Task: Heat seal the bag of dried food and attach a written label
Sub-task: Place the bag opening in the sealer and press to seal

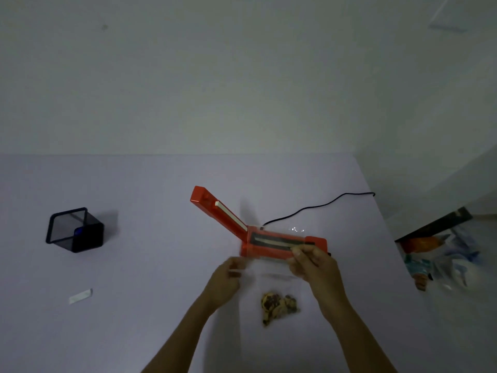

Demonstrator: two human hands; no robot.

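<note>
Head view, read from left to right. At far left a black square mesh holder [74,230] lies tipped on the pale table [150,189], with a small blue item inside it that is too small to identify. Nearer the person, a small white paper strip [80,296] lies flat and well apart from everything else; it is probably the label blank, and no writing is legible on it. At centre stands the orange hinged heat sealer [269,244], its lid arm raised up and to the left so that the dark sealing bed is exposed; a black power cord [317,207] runs away from its back toward the right. In front of the sealer the left hand [224,279] pinches the left upper corner of the clear plastic bag [271,285], and the right hand [313,261] pinches the right upper corner at the front edge of the sealer base. The dried food [278,306] sits bunched in the bag's lower part, nearer the person. At far right, beyond the table edge, is a blurred pile of packaging [441,254].

The step in hand appears to be positioning the bag for sealing. The next move calls for laying the mouth flat and unwrinkled across the sealing strip, contents clear of it, then closing the lid.
</note>
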